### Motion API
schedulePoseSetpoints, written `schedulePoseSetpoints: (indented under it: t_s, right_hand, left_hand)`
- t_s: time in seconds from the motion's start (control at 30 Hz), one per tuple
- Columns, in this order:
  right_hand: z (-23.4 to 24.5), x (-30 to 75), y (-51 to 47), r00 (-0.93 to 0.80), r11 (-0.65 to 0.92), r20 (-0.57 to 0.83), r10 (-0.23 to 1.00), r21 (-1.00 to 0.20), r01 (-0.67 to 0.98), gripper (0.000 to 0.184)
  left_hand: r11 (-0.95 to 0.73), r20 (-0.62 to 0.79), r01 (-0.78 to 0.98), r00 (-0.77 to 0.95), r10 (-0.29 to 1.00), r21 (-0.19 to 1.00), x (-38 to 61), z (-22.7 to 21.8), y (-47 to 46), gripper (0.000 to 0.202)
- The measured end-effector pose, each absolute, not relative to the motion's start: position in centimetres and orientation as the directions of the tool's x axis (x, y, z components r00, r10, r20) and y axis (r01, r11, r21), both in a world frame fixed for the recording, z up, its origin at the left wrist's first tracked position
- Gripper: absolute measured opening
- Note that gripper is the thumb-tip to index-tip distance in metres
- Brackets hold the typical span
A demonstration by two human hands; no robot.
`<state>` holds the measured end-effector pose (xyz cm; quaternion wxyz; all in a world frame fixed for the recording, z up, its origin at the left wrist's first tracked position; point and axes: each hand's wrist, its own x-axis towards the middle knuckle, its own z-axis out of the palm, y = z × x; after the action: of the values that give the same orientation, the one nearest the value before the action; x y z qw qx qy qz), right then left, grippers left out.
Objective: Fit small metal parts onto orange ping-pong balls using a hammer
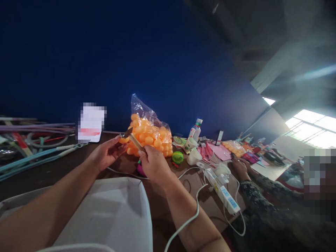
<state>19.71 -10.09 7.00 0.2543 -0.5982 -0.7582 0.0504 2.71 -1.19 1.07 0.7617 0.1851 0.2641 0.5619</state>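
Observation:
My left hand (107,154) pinches a small orange, ball-like piece (124,140) with something dark at its top. In my right hand (156,165) is a wooden-handled tool (136,142); its dark, flat end reaches toward the orange piece, and I cannot tell whether they touch. Right behind both hands stands a clear plastic bag (149,134) full of orange balls. A green ball-like thing (177,157) lies right of my right hand, and a magenta thing (141,169) is partly hidden behind that hand.
A white box or bin (123,210) is below my forearms. A power strip (223,192) with white cables lies to the right, one cable crossing my right forearm. A phone (90,122) stands back left; a bottle (195,130) stands back right. A co-worker's hands (240,168) are farther right.

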Motion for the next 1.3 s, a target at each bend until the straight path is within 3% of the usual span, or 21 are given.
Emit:
schedulePoseSetpoints:
  t_s: [0.67,1.3]
  right_hand:
    - [6.9,19.4,-10.2,-0.161,0.292,0.327,0.931,-0.407,0.865,0.02]
    - [7.4,19.4,-10.5,-0.159,0.306,0.354,0.922,-0.411,0.859,0.02]
  left_hand:
    - [0.285,-0.158,-0.775,0.238,0.958,0.564,2.7,1.0,-1.2,0.011]
    - [0.269,-0.161,-0.775,0.216,0.963,0.572,2.7,1.2,-1.4,0.021]
